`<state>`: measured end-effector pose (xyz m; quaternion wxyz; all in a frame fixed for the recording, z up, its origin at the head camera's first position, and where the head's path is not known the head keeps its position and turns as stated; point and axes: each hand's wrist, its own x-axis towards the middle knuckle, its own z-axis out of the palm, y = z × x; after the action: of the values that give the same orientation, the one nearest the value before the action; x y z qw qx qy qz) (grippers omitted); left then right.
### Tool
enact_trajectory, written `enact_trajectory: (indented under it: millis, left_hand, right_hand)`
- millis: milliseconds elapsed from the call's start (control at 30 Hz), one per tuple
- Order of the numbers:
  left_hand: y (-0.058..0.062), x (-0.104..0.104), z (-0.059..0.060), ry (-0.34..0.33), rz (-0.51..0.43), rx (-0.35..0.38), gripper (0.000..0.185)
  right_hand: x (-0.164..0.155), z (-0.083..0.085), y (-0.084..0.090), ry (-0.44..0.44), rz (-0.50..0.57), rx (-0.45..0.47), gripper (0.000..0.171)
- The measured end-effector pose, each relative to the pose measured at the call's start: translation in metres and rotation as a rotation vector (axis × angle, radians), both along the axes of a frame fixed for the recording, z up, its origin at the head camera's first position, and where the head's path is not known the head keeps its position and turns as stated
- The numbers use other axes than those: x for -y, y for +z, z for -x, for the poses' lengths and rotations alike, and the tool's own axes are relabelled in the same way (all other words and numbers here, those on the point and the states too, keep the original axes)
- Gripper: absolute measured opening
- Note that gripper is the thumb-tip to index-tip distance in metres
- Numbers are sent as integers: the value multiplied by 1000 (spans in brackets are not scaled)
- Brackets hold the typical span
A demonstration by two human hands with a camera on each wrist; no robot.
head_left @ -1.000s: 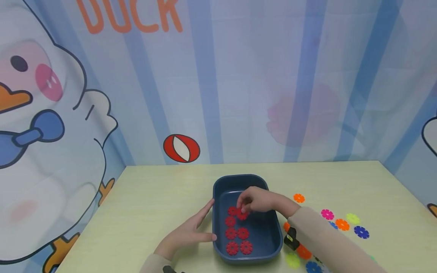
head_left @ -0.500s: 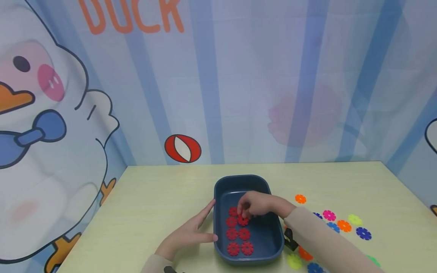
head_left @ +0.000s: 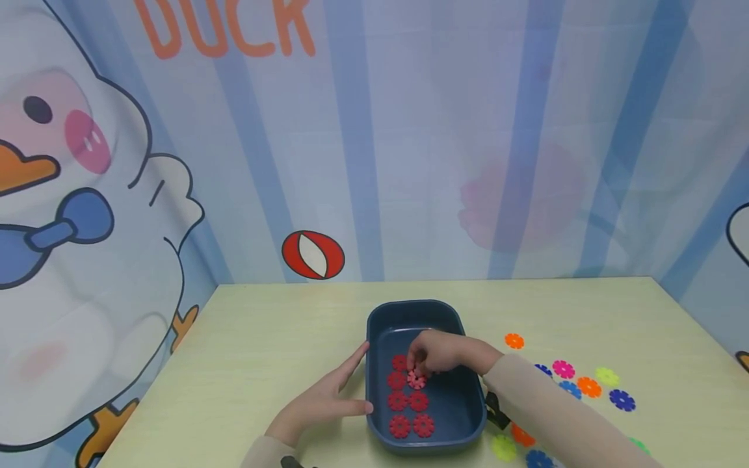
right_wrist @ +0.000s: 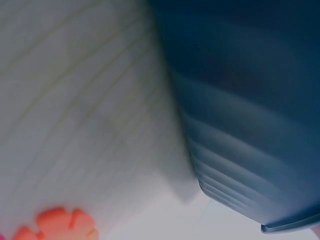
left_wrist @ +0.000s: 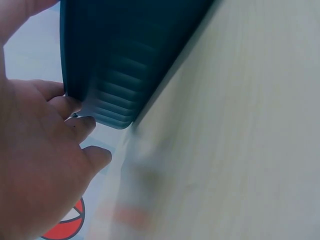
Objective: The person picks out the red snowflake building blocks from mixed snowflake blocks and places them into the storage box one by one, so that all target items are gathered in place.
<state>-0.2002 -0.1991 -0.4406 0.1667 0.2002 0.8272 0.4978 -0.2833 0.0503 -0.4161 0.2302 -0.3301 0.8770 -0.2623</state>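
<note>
1. The tray [head_left: 426, 312] sits on the counter [head_left: 263, 338] in front of the person, its long axis running straight away from them, one short end near, the other toward the wall.
2. Red discs [head_left: 409, 413] lie flat inside it in two columns along that same axis, filling the left half of the floor.
3. The right hand [head_left: 435, 352] reaches in over the right rim. Its fingers [head_left: 417, 364] are curled down on a disc [head_left: 417, 379] at the far end of the right column; that disc looks paler and pinker than its neighbours.
4. The left hand [head_left: 324, 396] lies flat on the counter, fingers straight and holding nothing, with the fingertips touching the tray's left wall [left_wrist: 117, 100].
5. Loose discs [head_left: 588, 386] in orange, pink, blue and yellow-green are scattered on the counter right of the tray.
6. Compared with a second ago, the right hand has dropped slightly toward the tray floor, and the disc under it now sits in line with the column. The left hand and the tray have not moved.
</note>
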Motion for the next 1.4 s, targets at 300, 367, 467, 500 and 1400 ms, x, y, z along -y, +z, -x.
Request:
enact_trajectory:
  millis: [300,367,467,500,1400]
  left_hand:
    - [-2,0,1,-5,-12,5,94]
    - [-2,0,1,-1,-10,6,94]
    - [-2,0,1,0,-8,3,94]
    - [-2,0,0,-2,-7,1,94]
    - [-3,1,2,-7,-19,-5,95]
  right_hand:
    - [-2,1,0,12,33,-5,8]
    - [-4,2,4,36,59,-21,6]
    - [-10,1,11,80,113,-53,9]
    - [-12,1,13,94,129,-67,11]
    - [-141,-68,31,16,347,-9,23]
